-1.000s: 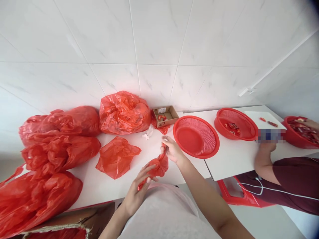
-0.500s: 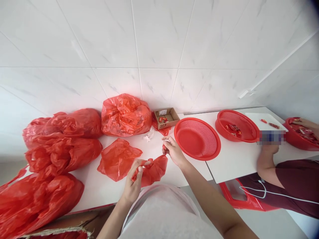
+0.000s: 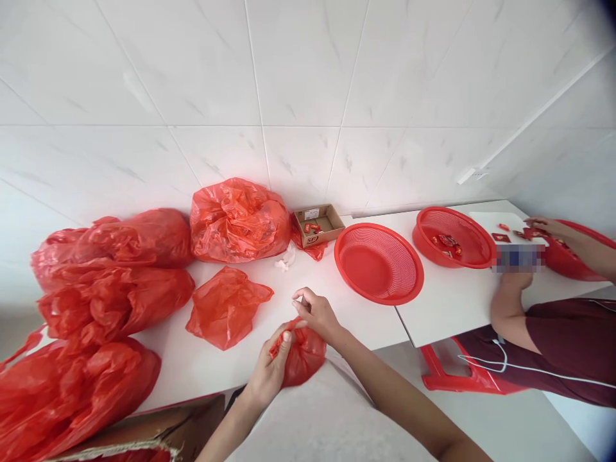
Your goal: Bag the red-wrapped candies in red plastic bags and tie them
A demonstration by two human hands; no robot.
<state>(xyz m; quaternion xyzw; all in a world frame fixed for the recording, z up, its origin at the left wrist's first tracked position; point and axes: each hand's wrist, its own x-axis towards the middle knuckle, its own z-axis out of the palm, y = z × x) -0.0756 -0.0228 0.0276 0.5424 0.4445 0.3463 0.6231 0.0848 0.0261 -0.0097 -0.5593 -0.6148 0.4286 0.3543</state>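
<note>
A red plastic bag (image 3: 305, 359) hangs gathered at its top, close against my shirt at the table's front edge. My left hand (image 3: 273, 359) is closed around the bunched neck of the bag. At the same neck, my right hand (image 3: 315, 316) has its fingers curled, thumb and fingertips pinching the plastic. What the bag contains is hidden. Left of my hands a flat, empty-looking red bag (image 3: 228, 311) lies on the white table (image 3: 332, 276).
Full red bags (image 3: 240, 221) stand along the left and back. A small cardboard box (image 3: 318, 226) holds a few red packets. To the right are red baskets (image 3: 380, 263), one (image 3: 452, 237) with packets in it. A co-worker's arm (image 3: 510, 308) rests beside them; a carton (image 3: 158, 430) stands below left.
Both my hands have come together at the bag's neck; the bag has moved toward my body. The co-worker's far hand has moved from the right basket to packets on the table.
</note>
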